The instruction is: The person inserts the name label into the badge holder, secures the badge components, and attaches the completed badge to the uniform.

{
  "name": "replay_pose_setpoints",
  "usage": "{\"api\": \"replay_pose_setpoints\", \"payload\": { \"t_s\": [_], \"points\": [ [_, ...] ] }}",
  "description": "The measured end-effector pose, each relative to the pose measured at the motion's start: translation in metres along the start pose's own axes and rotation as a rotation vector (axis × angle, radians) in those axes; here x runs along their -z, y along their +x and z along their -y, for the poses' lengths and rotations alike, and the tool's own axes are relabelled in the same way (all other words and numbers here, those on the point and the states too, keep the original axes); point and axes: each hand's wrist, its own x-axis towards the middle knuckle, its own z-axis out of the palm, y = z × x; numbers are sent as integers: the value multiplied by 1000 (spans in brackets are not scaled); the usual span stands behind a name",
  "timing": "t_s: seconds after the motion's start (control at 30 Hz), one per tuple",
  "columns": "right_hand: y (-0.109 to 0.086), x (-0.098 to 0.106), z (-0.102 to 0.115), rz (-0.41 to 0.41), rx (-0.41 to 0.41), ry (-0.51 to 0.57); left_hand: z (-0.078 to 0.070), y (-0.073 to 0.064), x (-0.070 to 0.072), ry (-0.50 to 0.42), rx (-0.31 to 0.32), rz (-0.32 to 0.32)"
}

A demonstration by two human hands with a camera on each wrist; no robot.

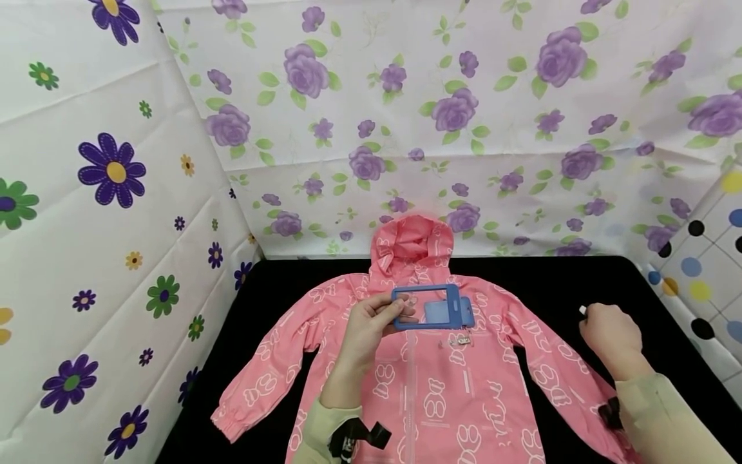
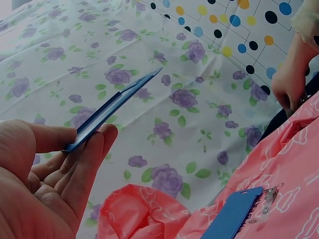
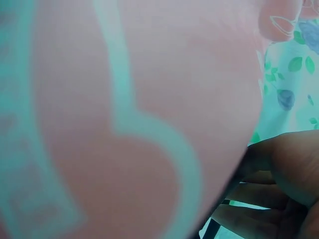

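My left hand (image 1: 371, 319) pinches a blue card-holder frame (image 1: 453, 306) by its edge. In the left wrist view the holder (image 2: 107, 112) appears nearly edge-on, between thumb and fingers. Beneath it, a second blue card piece (image 1: 467, 312) lies on a pink hooded jacket (image 1: 382, 361) with white line drawings. A clear strap with a metal clip (image 1: 464, 339) sits by that piece. Off to the right, my right hand (image 1: 611, 335) is curled around a small white-tipped object (image 1: 582, 310), mostly hidden by the fingers. Its kind is unclear.
The jacket is spread flat, hood away from me, on a black table (image 1: 284, 283). A floral-print sheet (image 1: 348, 129) rises behind it. Another flowered sheet (image 1: 116, 258) stands left, and a dotted one (image 1: 713, 270) right.
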Motion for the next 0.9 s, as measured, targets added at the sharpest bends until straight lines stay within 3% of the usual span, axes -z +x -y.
{"api": "replay_pose_setpoints", "payload": {
  "t_s": [0.3, 0.67, 0.9],
  "points": [
    [-2, 3, 3, -23, -13, 31, 0, 0, 0, -11, -2, 10],
    [-9, 14, 25, -76, -64, 67, 1, -1, 0, -17, 24, -7],
    [-19, 26, 60, -223, -147, 213, -1, 0, -1, -8, 0, -6]
  ]
}}
